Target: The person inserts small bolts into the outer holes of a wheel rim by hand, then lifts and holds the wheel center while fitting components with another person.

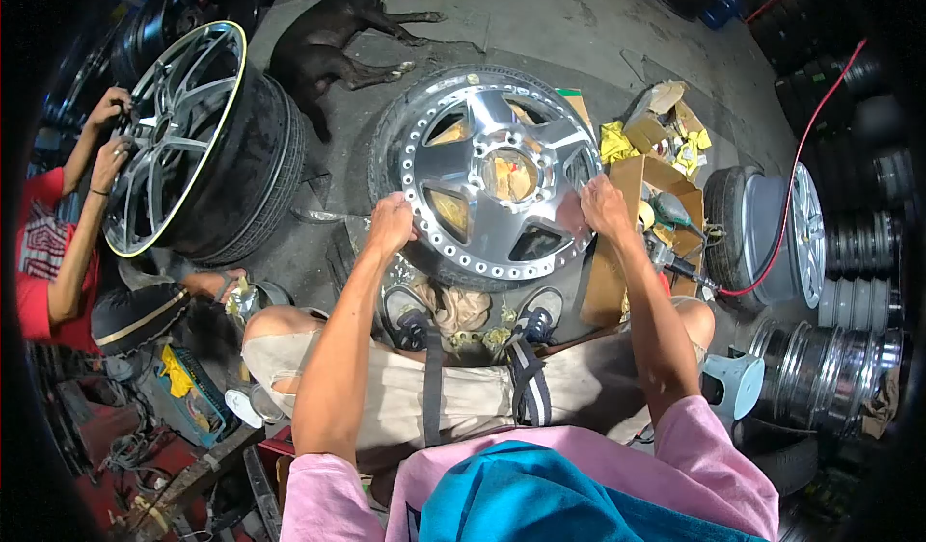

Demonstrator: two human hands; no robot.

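In front of my knees lies a silver alloy wheel rim (555,161), face up on a tire (388,147). It has broad polished spokes and small holes all around its outer lip. My left hand (391,222) is closed at the lip's near left, with the fingertips curled over the edge. At the right side, my right hand (605,204) grips the lip in the same way. Whether anything thin lies under the fingers is hidden. Brown material shows through the openings between the spokes.
A co-worker's hands (111,137) touch another rim (207,122) standing upright at left. A dark dog (333,36) lies beyond. Right of my wheel are a cardboard box (617,262) with power tools, a red hose (805,147) and a standing wheel (762,224).
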